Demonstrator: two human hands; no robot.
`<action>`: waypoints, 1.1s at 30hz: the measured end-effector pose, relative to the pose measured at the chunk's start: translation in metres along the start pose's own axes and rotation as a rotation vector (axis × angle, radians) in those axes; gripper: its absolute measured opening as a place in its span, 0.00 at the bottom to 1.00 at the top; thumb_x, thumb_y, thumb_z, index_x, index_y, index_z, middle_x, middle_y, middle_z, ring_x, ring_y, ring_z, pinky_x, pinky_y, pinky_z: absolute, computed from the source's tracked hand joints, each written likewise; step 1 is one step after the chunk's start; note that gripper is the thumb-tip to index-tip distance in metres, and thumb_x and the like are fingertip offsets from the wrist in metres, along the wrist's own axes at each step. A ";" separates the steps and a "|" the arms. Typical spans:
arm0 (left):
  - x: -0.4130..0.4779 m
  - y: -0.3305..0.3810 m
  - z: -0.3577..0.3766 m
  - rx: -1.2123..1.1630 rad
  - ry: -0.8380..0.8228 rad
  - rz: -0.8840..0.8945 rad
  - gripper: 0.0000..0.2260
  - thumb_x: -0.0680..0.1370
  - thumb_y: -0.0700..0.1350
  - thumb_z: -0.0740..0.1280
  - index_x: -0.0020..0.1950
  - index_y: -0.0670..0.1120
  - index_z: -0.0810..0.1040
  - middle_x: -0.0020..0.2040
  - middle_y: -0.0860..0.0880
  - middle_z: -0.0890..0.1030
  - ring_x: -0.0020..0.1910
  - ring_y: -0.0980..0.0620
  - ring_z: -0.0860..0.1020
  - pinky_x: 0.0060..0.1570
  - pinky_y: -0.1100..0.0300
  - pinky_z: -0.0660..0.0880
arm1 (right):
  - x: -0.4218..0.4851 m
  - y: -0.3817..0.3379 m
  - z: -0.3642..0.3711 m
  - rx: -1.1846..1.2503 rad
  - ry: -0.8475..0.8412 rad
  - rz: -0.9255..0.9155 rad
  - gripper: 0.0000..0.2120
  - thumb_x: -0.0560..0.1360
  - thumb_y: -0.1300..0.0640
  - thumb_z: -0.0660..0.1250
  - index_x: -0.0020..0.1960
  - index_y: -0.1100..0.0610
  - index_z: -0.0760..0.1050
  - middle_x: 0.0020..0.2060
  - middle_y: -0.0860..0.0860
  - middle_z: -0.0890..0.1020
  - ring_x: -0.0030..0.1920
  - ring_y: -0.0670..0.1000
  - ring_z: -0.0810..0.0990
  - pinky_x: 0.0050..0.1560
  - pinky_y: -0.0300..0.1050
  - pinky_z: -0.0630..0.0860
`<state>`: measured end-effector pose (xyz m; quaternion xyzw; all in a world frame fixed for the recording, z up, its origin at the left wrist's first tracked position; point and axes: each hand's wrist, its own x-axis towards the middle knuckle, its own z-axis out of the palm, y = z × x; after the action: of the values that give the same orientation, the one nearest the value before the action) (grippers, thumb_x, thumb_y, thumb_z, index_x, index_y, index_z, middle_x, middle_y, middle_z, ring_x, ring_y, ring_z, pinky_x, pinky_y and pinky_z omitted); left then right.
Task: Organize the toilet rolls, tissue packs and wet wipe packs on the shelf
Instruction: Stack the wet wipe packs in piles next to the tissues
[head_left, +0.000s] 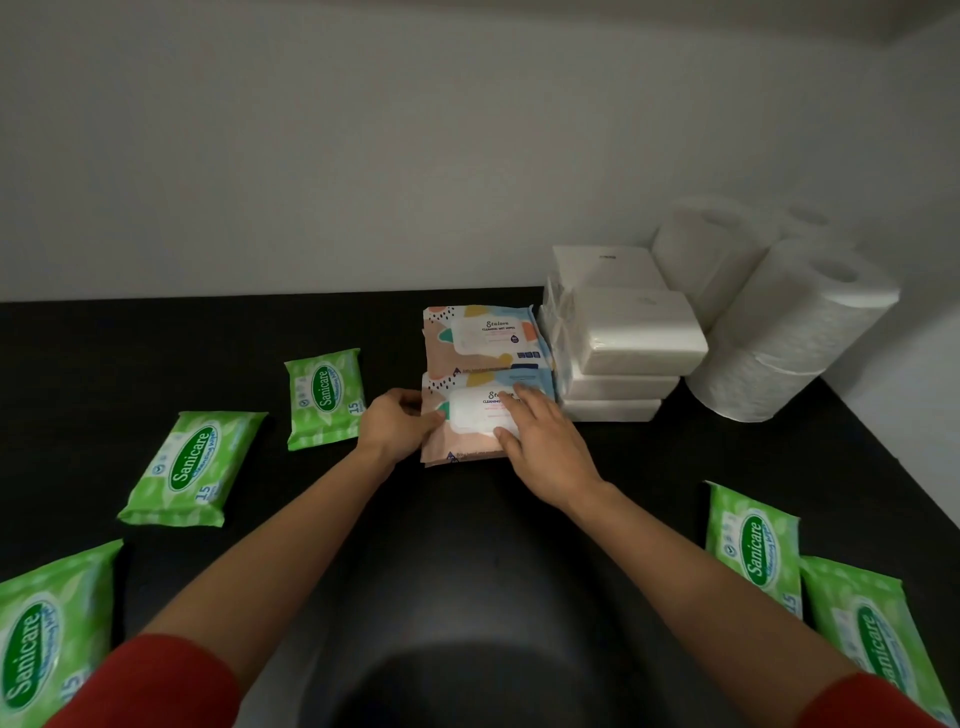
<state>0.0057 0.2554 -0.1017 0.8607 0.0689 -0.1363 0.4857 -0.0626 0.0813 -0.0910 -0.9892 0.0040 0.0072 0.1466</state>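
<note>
The left hand (397, 426) pinches the left edge of the near patterned pack (470, 418) of wet wipes, fingers curled round it. The right hand (545, 447) lies flat on the pack's top, fingers spread, gripping nothing. This pack rests on the dark shelf (156, 353), touching the far patterned pack (483, 338) behind it and just beside the tissue packs (634, 338) stacked on its right. The toilet rolls (795, 322) stand in the back right corner. The 3 left green packs (192, 467) and the 2 right green packs (753, 545) lie scattered, well apart from the sorted group.

The likeliest slip is a sideways shove. The tissue stack's layers already sit offset, so a pack pushed hard against it could skew it further or tip its top pack. The film looks slick, so the flat right hand may slide over it and leave the pack crooked. A wide sweep of the right forearm could also drag the right green packs
</note>
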 end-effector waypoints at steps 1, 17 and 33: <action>0.000 0.000 0.000 0.001 0.001 -0.001 0.22 0.74 0.48 0.72 0.66 0.44 0.73 0.52 0.49 0.78 0.52 0.48 0.80 0.53 0.49 0.79 | 0.000 0.000 0.000 0.001 -0.002 0.001 0.26 0.81 0.48 0.55 0.77 0.52 0.53 0.77 0.50 0.55 0.77 0.50 0.51 0.75 0.47 0.49; -0.010 -0.005 -0.035 -0.054 0.095 0.076 0.18 0.75 0.48 0.70 0.63 0.48 0.74 0.54 0.48 0.79 0.51 0.51 0.79 0.55 0.50 0.78 | 0.011 -0.037 -0.006 0.052 0.123 -0.140 0.23 0.77 0.50 0.62 0.71 0.53 0.66 0.68 0.50 0.67 0.70 0.49 0.62 0.69 0.45 0.59; 0.002 -0.046 -0.107 0.085 0.310 0.087 0.20 0.72 0.47 0.73 0.63 0.46 0.76 0.61 0.43 0.75 0.50 0.53 0.75 0.52 0.60 0.72 | 0.046 -0.128 0.024 0.247 -0.065 -0.106 0.25 0.77 0.51 0.63 0.71 0.55 0.65 0.69 0.54 0.67 0.70 0.54 0.66 0.70 0.52 0.64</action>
<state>0.0138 0.3712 -0.0875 0.8933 0.1001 0.0166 0.4379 -0.0161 0.2107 -0.0778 -0.9616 -0.0520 0.0310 0.2677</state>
